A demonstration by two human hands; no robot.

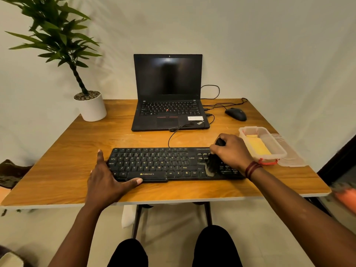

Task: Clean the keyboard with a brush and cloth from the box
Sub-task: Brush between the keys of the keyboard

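Our right hand (230,151) has its fingers (213,150) wrapped around the brush (212,163), bristles on the keyboard (154,164) near its right end, while our left hand (107,180) lies spread, steadying the left end on the surface (67,151). We judge brushing underway, wiping not begun: the yellow cloth (257,146) still lies in the box (277,149). The keyboard reads "ZEBRONICS"; the laptop (167,93) shows a partial "Think" mark.

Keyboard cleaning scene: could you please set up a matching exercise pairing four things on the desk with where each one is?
Things:
1. brush
2. yellow cloth
3. left hand
4. mouse

Places:
A. in the clear box
B. right of the laptop
C. gripped in the right hand, bristles on the keyboard
D. flat at the keyboard's left end

Pairs: 1-C, 2-A, 3-D, 4-B
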